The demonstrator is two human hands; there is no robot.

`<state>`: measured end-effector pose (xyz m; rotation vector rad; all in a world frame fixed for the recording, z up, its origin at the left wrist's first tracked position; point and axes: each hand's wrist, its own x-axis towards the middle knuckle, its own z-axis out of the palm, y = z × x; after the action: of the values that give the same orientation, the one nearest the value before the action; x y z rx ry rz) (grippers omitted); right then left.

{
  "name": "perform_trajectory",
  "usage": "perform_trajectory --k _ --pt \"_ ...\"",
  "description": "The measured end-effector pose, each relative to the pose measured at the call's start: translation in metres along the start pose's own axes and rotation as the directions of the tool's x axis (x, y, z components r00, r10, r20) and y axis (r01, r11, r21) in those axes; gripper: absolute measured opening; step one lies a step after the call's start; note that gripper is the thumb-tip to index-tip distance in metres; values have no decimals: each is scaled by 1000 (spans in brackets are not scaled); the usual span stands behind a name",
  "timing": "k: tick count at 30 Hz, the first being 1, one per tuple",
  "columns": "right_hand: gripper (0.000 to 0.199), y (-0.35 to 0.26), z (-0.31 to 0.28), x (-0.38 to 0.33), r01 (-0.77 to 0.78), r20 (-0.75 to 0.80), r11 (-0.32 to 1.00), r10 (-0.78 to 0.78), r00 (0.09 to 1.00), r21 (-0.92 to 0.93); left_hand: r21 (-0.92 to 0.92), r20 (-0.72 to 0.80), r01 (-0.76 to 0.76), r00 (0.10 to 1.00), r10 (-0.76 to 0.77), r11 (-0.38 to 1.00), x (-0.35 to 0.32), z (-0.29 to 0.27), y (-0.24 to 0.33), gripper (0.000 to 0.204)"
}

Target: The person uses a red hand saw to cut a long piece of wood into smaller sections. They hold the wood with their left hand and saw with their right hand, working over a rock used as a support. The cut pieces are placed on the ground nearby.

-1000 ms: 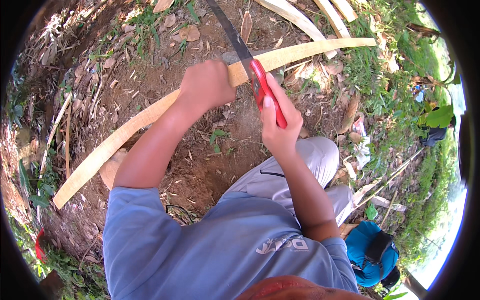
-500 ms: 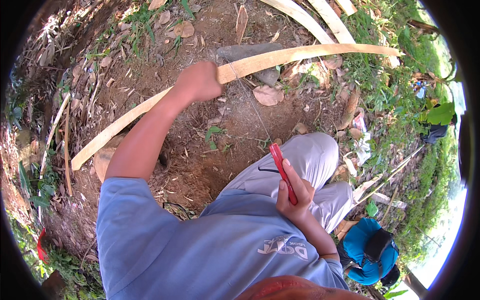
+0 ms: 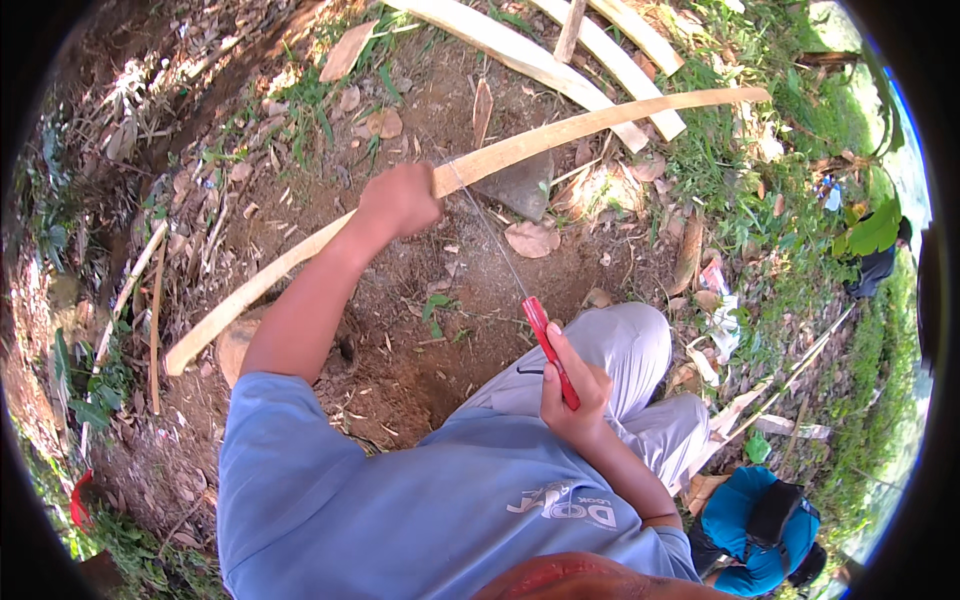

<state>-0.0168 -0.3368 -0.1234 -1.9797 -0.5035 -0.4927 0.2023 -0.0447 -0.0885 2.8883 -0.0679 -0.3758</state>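
Observation:
A long, pale wooden plank [image 3: 550,136] lies slantwise across the ground in front of me. My left hand [image 3: 402,198] is closed around it near its middle, pressing it down. Just right of that hand, the thin blade of a hand saw [image 3: 492,236] crosses the plank, seen nearly edge-on. The saw's red handle [image 3: 541,325] is gripped in my right hand [image 3: 580,392], above my bent knee. Whether the blade has cut into the wood is too fine to make out.
Beneath the plank are a flat grey stone [image 3: 522,188] and, at its left end, a cut log [image 3: 236,345]. More pale planks [image 3: 525,65] lie at the far side. At lower right crouches a person in a blue shirt [image 3: 742,512]. Dry leaves and wood chips litter the soil.
My right hand has pushed the saw a little forward, toward the plank. My left hand keeps its hold. The view has shifted, bringing more of the far planks in.

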Motion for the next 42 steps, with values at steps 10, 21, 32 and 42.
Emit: perform_trajectory --k 10,21,32,42 --pt "46 41 -14 30 -157 -42 980 163 986 126 34 -88 78 993 -75 996 27 8 22 43" --pt "45 39 -12 24 -149 -102 988 152 983 38 -56 -175 -6 985 -4 998 29 25 -9 54" --pt "47 43 -9 9 -166 -69 980 174 982 111 124 -384 -416 817 430 901 -32 22 17 71" --pt "46 23 -54 30 -225 -151 960 251 956 167 -362 -474 -75 873 -114 929 6 151 113 139"
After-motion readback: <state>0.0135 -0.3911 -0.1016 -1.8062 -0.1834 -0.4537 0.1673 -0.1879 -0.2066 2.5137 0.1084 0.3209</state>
